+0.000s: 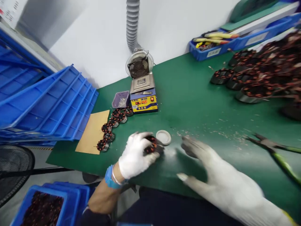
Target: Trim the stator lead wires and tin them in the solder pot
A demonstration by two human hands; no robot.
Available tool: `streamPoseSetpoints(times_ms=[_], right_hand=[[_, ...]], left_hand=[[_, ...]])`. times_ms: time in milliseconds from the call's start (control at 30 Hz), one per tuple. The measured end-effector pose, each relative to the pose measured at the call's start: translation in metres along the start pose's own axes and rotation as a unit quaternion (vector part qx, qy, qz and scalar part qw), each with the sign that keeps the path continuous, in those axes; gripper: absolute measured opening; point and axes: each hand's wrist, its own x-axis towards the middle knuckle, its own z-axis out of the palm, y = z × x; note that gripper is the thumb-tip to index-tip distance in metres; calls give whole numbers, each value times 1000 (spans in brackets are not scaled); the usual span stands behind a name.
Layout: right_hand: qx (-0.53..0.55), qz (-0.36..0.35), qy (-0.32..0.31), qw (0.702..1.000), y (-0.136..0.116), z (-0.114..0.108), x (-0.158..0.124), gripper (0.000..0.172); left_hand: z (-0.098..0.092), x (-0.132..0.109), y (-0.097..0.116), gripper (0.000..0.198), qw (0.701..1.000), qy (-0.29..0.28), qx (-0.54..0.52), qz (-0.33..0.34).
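Observation:
My left hand (pixel 137 153), in a white glove, is closed round a copper-wound motor stator (pixel 151 145) just above the green bench. A small round white dish (pixel 163 137) lies right behind the stator. To the right, my right hand (pixel 199 163), gloved and slightly blurred, is open with thumb and fingers apart and nothing between them. Wire cutters (pixel 270 146) with green handles lie open on the bench further right. Several finished-looking stators (pixel 109 136) stand in a row on the left, beside a brown cardboard sheet (pixel 90 136).
A solder pot (pixel 144 103) with a red display stands at the back, under a grey duct hose (pixel 133 25). Beside it is a purple tray (pixel 121 99). More stators (pixel 254 91) are heaped at right. Blue crates (pixel 58 106) lean at left; wire scraps (pixel 225 133) litter the bench.

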Motion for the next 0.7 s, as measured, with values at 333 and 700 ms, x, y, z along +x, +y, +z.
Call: streamPoseSetpoints(times_ms=[333, 700], right_hand=[[88, 31, -34, 995, -3, 2, -13, 72], [68, 3, -41, 997, 16, -8, -4, 72]], left_hand=[[9, 30, 34, 56, 976, -177, -130, 7], [11, 22, -28, 85, 939, -106, -325, -45]])
